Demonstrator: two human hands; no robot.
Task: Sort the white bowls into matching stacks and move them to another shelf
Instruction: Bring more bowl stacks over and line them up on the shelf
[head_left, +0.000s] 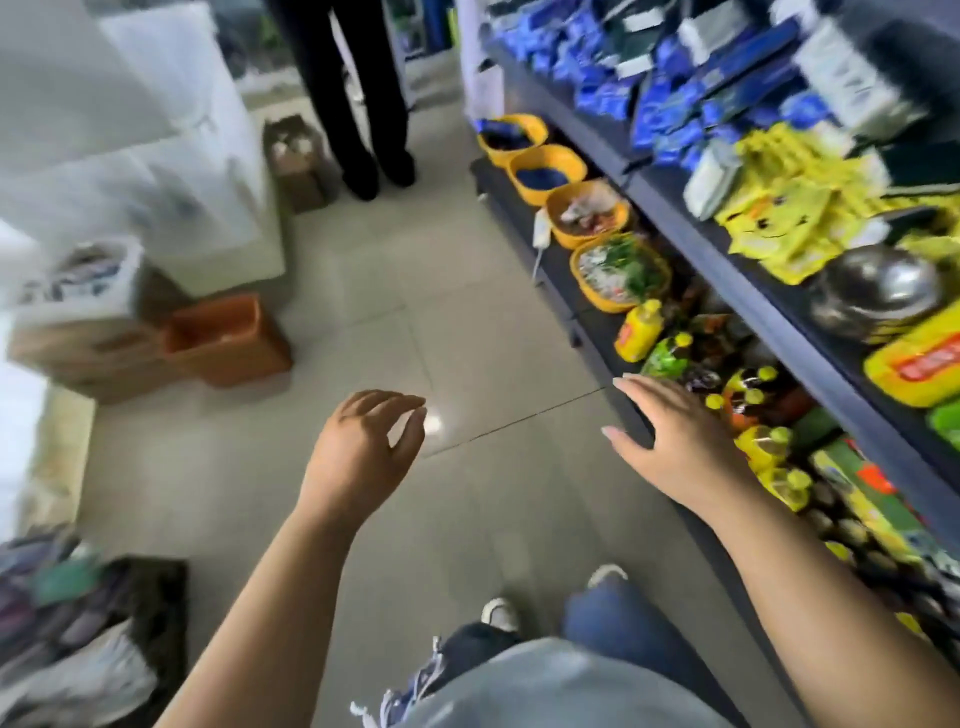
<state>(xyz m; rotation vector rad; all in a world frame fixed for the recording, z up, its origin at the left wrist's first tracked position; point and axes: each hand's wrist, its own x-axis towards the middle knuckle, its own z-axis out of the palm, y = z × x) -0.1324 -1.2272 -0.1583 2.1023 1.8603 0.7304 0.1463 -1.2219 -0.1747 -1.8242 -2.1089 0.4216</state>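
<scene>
Scanning the aisle for white bowls: none in view anywhere, stacked or loose. The view is blurred, so small pale items may be missed.

Progress, as a judgement: nothing here shows a finished stack or a cleared shelf. Both sorting and moving look left to do, or the bowls sit out of view. Cannot tell which.

Far left: cardboard boxes (78, 348) on the tiled floor (467, 338), with an orange bin (223, 343) just beside them. Behind, another person's dark trouser legs (363, 104).

Left hand (363, 441): raised over the floor, fingers loosely curled, nothing in it, touching nothing.

Right hand (680, 452): palm down, fingers spread and nearly straight, nothing in it. It hovers at the edge of the lower shelf (498, 182), near yellow-capped bottles (748, 384). Contact with the shelf edge cannot be made out.

Right side: a row of yellow basins (571, 240) on the lower shelf, holding mixed goods. On the upper shelf (727, 270), blue and yellow packets and one steel bowl (878, 291), which is metal and not the bowl wanted.
</scene>
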